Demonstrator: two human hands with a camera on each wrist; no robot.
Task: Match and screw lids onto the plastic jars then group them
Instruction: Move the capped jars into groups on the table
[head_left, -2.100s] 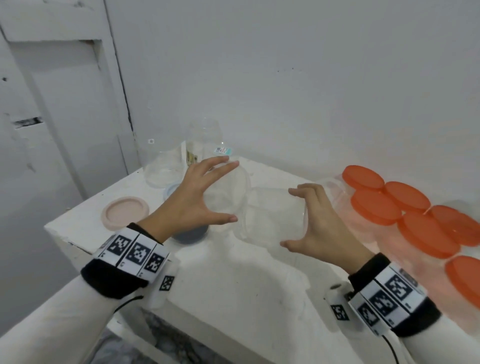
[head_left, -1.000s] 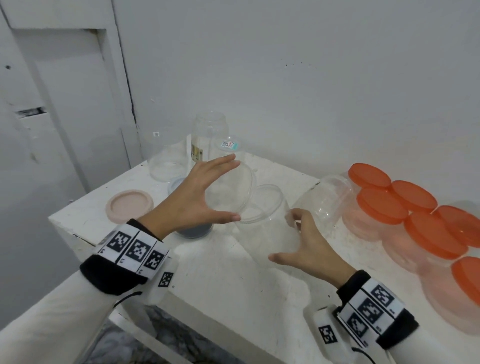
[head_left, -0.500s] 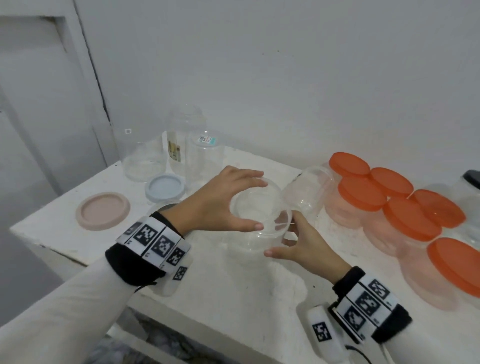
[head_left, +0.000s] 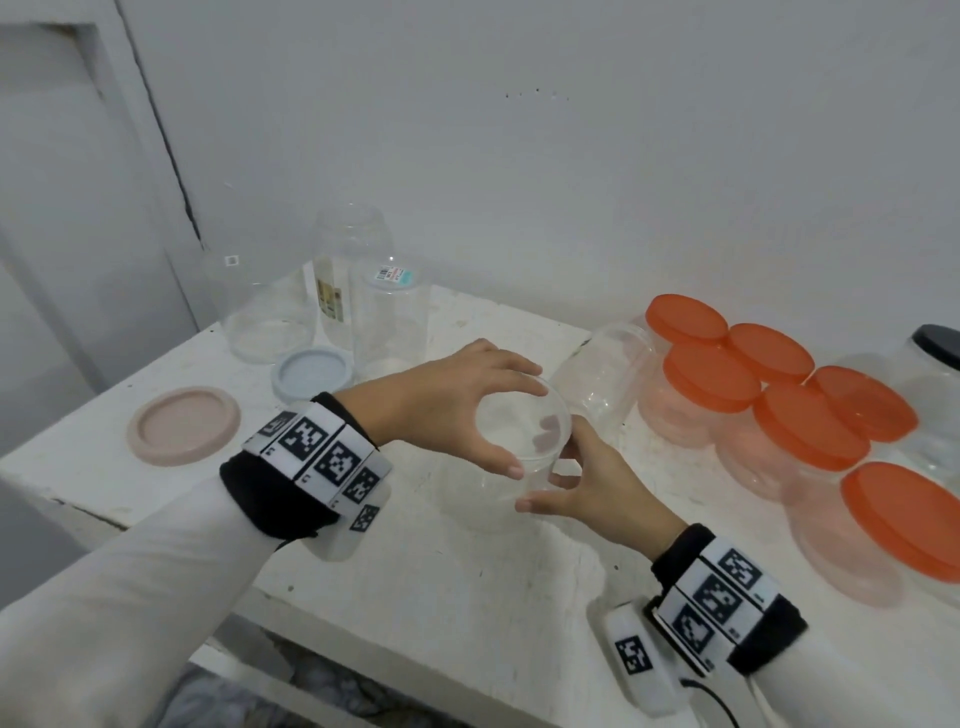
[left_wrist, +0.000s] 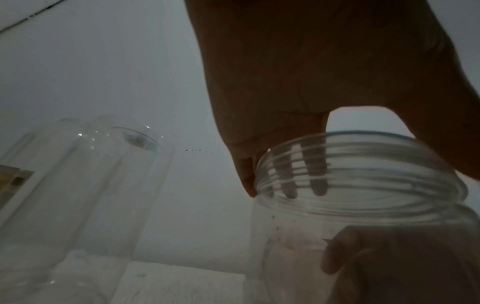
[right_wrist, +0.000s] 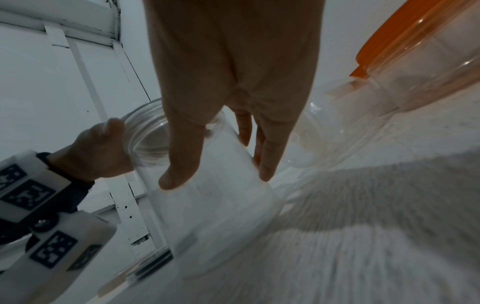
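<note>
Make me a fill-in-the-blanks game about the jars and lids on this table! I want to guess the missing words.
1. Both hands hold a see-through jar that has no ____ on it.
2. The closed jars on the right have lids coloured ____.
3. The loose pink lid lies to the ____ of the blue lid.
4. The clear jar next to the orange group is lying on its ____.

Missing words: lid; orange; left; side

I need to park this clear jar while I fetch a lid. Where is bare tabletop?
Bare table lies along the near edge between your wrists, and between the pink lid and your left hand. The right side is packed with orange-lidded jars; the back left corner holds open jars.
</note>
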